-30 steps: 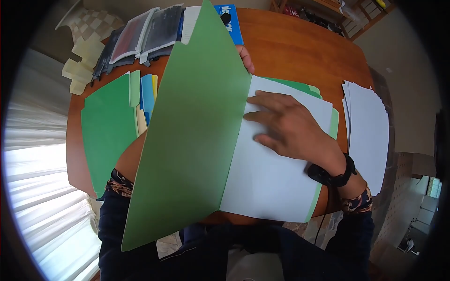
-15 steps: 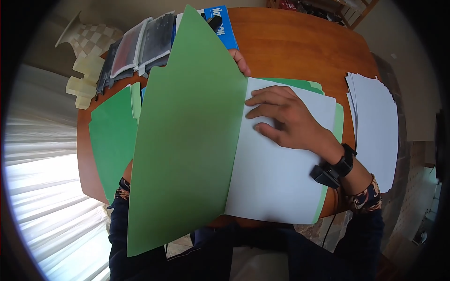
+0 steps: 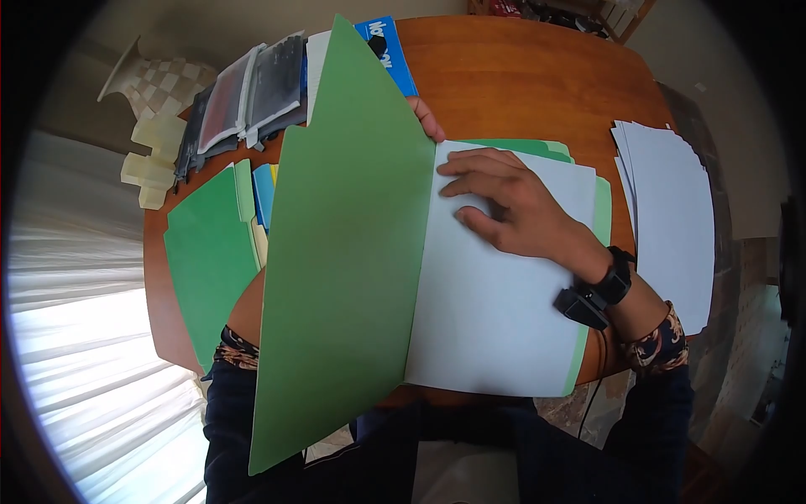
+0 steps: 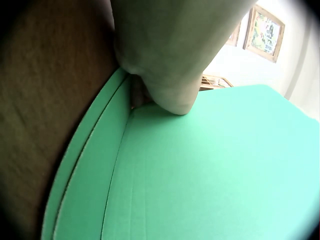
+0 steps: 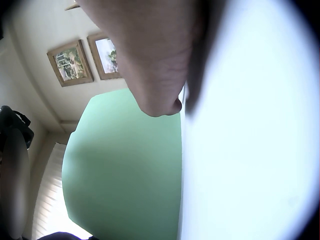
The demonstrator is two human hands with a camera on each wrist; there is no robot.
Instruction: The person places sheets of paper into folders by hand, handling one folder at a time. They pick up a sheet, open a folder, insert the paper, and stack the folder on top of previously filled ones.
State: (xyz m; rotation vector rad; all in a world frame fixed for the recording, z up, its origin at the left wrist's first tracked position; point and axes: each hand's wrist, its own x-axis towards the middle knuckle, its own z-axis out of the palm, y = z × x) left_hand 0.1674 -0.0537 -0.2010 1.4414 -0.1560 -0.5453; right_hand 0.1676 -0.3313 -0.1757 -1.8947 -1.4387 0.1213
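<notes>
A light green file folder (image 3: 353, 252) lies opened in front of me, its left cover raised at a slant. White paper sheets (image 3: 495, 319) lie on its right side. My left hand (image 3: 426, 119) holds the folder at the top end of its fold; most of this hand and the forearm are behind the cover. In the left wrist view, the left hand (image 4: 160, 65) reaches into the crease beside the green cover (image 4: 210, 160). My right hand (image 3: 525, 206) rests on the upper part of the paper, fingers slightly bent and pointing at the fold.
More green folders (image 3: 206, 260) lie at the left. A stack of white paper (image 3: 667, 227) is at the right. Zippered pouches (image 3: 277, 80) and a blue pack (image 3: 390, 55) stand at the far left, with a checkered vase (image 3: 164, 84) behind. A cable (image 3: 594, 407) hangs from the right wrist.
The raised cover tipped left, then came partway back. The fingers of my right hand have drawn closer together on the paper. The left hand stays at the fold.
</notes>
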